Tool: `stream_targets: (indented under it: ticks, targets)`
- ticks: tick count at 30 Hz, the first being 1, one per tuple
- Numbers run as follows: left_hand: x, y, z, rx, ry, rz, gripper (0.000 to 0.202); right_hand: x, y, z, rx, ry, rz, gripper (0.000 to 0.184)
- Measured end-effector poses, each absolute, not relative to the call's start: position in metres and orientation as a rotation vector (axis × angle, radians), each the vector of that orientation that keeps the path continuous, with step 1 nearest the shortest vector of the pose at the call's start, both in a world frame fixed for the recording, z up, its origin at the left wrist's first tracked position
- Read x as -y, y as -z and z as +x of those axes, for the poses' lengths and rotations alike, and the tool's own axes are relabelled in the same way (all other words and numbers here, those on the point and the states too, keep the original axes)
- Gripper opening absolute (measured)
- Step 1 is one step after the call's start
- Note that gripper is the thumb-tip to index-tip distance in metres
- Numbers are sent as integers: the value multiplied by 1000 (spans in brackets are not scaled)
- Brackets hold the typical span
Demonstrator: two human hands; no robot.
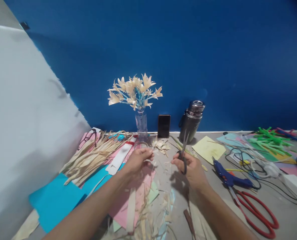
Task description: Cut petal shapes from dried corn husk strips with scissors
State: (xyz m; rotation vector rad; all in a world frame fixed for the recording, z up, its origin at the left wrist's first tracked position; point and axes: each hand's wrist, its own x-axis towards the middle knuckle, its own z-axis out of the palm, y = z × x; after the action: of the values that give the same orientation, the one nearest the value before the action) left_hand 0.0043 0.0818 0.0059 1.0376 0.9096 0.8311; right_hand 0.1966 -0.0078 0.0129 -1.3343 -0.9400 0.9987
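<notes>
My right hand [190,168] is closed around the dark handles of a small pair of scissors [185,141], its blades pointing up. Across from it, my left hand [139,161] is pinched closed at the fingertips; whatever is in the pinch is too small to make out. Small pale petal-like pieces [161,145] lie in a pile just beyond my hands. Below my left hand are pink paper [123,208] and a pale strip [131,206] of dry husk. Scraps and clippings [161,206] litter the table between my forearms.
A clear bottle [141,125] holds cream husk flowers [134,88] by the blue wall. Beside it stand a phone [164,126] and a metal flask [191,121]. Dry husks [88,155] lie left. On the right are a blue glue gun [230,176], red-handled scissors [258,213] and cables.
</notes>
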Motion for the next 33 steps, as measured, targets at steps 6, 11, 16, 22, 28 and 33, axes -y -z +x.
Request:
stream_targets:
  ticks: [6, 11, 16, 22, 28, 33]
  targets:
    - [-154, 11, 49, -1162, -773, 1203, 19, -5, -17, 223, 1065, -916, -1580, 24]
    - [-161, 3, 44, -1183, -751, 1279, 19, -10, -12, 223, 1149, -977, -1621, 24]
    - [-78, -28, 35, -925, -678, 1152, 47, -2, -3, 201, 1356, -989, -1581, 13]
    - [4, -30, 27, -922, -662, 1440, 28, 22, 12, 160, 1702, -906, -1424, 12]
    - [18, -22, 1, -1041, -767, 1227, 32, 29, 1, 154, 1807, -1220, -1150, 23]
    - [35, -30, 2, -984, -899, 1365, 51, 31, -9, 174, 1837, -707, -1211, 18]
